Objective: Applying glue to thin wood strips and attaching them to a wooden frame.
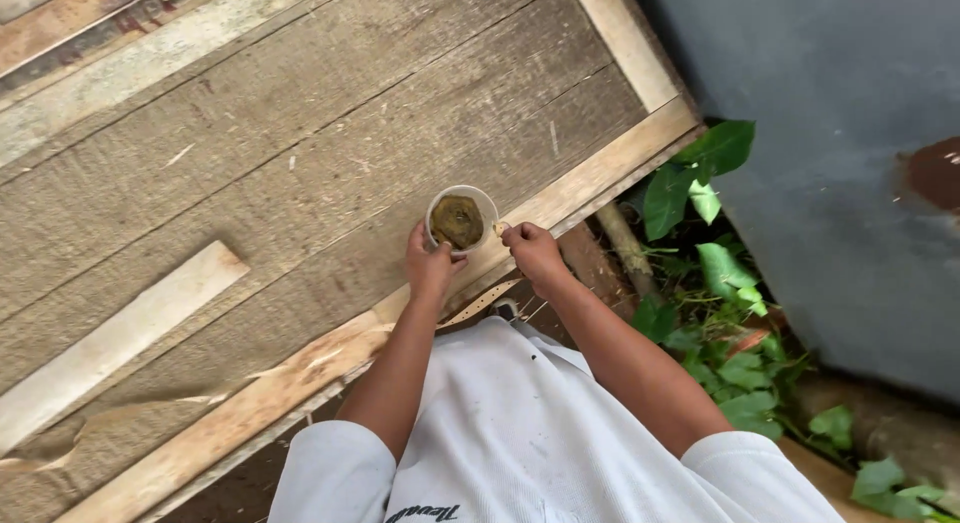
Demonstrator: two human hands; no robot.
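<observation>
Hands are seen from above at the near edge of a weathered wooden platform (300,163), with a small white cup (462,221) held between them. The cup is gripped at its left wall by the left hand (428,266), whose fingers are curled around the side and whose thumb is pressed toward the near rim. The cup lies just beyond and slightly right of that hand, touching it. A dark greenish-brown mass (457,220) is seen inside the cup, filling most of it. The right hand (532,251) is placed just right of the cup, with its fingertips pinched on a small pale object (499,228) at the cup's right rim; what the object is cannot be told. The cup is set over the boards close to a pale wooden edge strip (590,183) that runs diagonally along the platform's border. A loose pale plank (110,343) is laid on the boards well to the left. Both forearms are bare, and a white shirt (520,433) is seen below them at the near side. To the right of the platform, green leafy plants (720,273) are grown over the ground, and a grey wall (830,133) is seen at the far right.
</observation>
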